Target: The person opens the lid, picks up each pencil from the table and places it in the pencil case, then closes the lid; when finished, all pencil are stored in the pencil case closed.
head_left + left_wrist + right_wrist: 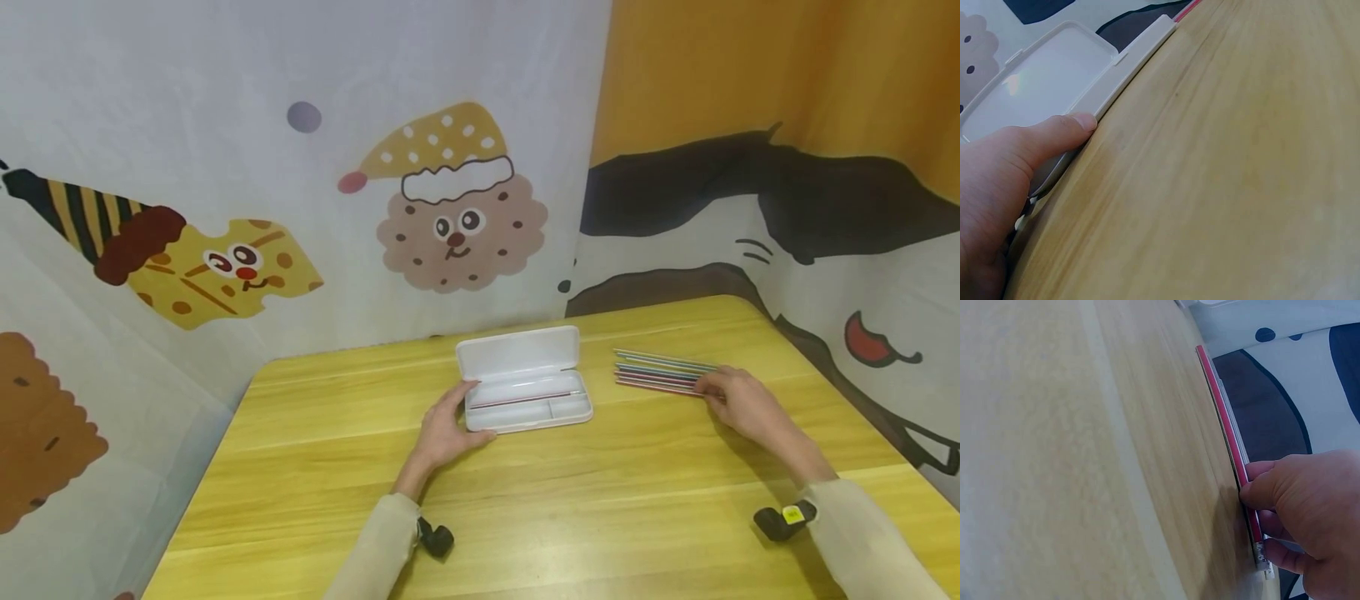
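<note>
A white plastic pencil case [517, 352] lies with its lid raised on the table. One dark red pencil [517, 401] rests lengthwise inside it, above the small front compartments. My left hand [444, 429] grips the case's left end, thumb along the front edge and fingers at the back corner. To the right of the case, several pencils [651, 367] in different colours lie side by side in a row. At their right end my right hand [746, 404] pinches a red pencil [1225, 415] near its metal ferrule, thumb on the near side.
The wood-grain table [570, 508] meets a cartoon-printed cloth [330, 50] at its back. Its right edge runs close beyond the right hand. Small black wrist cameras hang under both light sleeves [378, 542].
</note>
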